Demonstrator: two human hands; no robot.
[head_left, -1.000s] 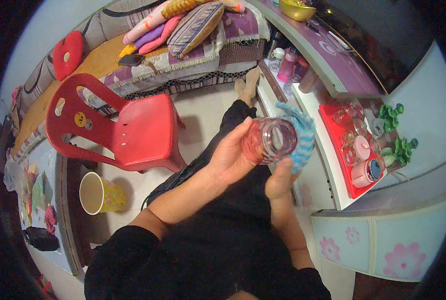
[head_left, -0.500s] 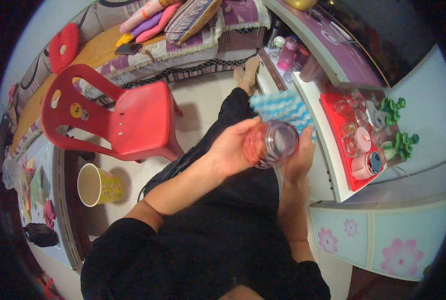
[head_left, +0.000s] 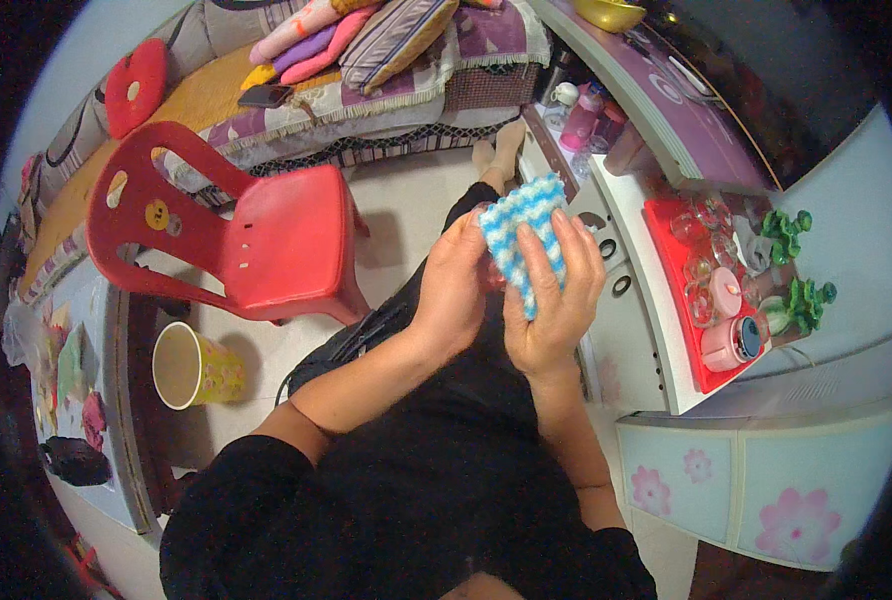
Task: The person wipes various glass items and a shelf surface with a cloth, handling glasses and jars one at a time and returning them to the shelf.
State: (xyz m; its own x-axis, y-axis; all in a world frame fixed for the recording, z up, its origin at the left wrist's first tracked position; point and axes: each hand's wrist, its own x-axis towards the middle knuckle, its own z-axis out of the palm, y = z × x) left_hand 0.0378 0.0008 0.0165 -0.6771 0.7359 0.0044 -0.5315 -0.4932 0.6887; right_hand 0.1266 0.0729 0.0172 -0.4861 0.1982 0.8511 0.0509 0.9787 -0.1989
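Note:
My left hand [head_left: 450,290] is wrapped round a clear glass cup [head_left: 492,277], held upright or tilted, I cannot tell which, in front of my body. Most of the cup is hidden behind my fingers and a blue-and-white wavy-striped cloth [head_left: 519,222]. With bent fingers, my right hand [head_left: 558,305] presses this cloth against the cup. The cloth covers the cup's mouth side.
On the white cabinet at right, a red tray [head_left: 660,232] carries several glass cups and a pink lidded jar [head_left: 732,343]. Green ornaments [head_left: 804,300] stand behind it. At left are a red chair [head_left: 291,235], a yellow bin [head_left: 198,370] and a cluttered table [head_left: 116,400].
My right hand has brought the cloth from beyond the cup over its near side. The cup has shifted slightly left and is now mostly covered.

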